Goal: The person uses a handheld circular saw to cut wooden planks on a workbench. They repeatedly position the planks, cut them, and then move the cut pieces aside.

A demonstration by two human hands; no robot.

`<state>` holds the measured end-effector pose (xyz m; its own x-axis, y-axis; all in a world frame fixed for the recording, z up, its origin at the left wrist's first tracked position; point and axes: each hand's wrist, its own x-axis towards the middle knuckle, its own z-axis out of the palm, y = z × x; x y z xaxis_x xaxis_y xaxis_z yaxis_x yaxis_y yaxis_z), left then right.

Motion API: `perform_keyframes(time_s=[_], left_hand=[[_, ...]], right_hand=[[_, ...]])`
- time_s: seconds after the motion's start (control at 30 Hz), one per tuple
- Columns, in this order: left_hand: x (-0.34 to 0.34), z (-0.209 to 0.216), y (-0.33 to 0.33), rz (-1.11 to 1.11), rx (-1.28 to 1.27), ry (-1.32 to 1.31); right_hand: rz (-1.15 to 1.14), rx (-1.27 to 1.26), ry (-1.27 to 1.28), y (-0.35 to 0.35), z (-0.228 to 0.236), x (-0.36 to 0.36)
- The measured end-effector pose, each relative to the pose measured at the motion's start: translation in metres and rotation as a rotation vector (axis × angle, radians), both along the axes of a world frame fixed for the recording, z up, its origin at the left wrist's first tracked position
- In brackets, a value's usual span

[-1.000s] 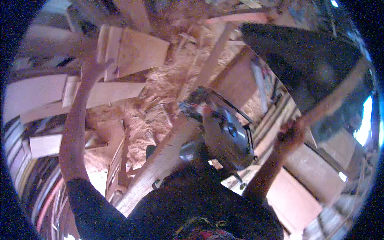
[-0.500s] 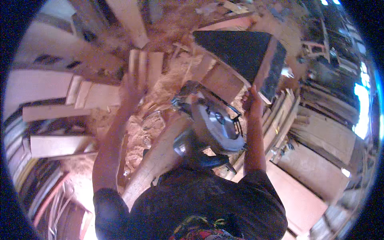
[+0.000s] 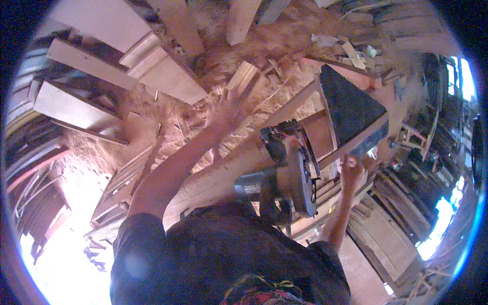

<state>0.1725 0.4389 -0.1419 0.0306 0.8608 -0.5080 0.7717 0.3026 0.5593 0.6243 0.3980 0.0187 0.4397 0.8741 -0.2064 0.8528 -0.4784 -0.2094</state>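
My left hand reaches forward, fingers apart, at the near end of a pale wooden block lying among wood shavings. Whether the fingertips press on the block is blurred. My right hand is curled closed just below the lower edge of a wooden piece with a dark triangular face; what lies inside its fingers is hidden. Between my arms, close to my body, a circular power saw with a round guard and a dark motor housing rests over a long plank. Neither hand touches the saw.
Boards surround the work spot: a pale beam and a wide panel at left, more planks at the far side. Stacked timber lies at right. Sawdust covers the ground.
The view has turned, so the surroundings appear rotated clockwise. In the picture, my left hand now sits further right, and my right hand lower and further right. Blur on the left hand has lessened.
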Motion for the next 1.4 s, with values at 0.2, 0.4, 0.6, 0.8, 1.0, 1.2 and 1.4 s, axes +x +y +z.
perform_keyframes(time_s=[0.2,0.4,0.6,0.8,1.0,1.2,1.4], left_hand=[[0.007,0.005,-0.010,-0.083,0.020,-0.127],[0.023,0.011,-0.011,-0.070,0.105,-0.089],[-0.015,-0.039,-0.023,0.360,-0.015,-0.875],[0.002,-0.114,-0.037,1.019,-0.442,-1.456],[0.031,-0.130,-0.039,1.074,-0.361,-1.594],[0.001,-0.025,-0.052,0.962,-0.685,-1.759],[-0.013,0.089,-0.076,0.774,-0.577,-1.735]], right_hand=[[0.349,-0.033,0.353,0.146,0.015,-0.144],[0.264,-0.695,0.621,0.225,-0.081,-0.281],[0.230,-1.091,0.680,0.252,-0.159,-0.296],[-0.053,-1.024,0.621,0.233,-0.192,-0.272],[-0.142,-0.968,0.727,0.204,-0.158,-0.265],[-0.197,-0.856,0.766,0.165,-0.029,-0.291],[0.162,-0.509,0.978,0.089,0.125,-0.310]])
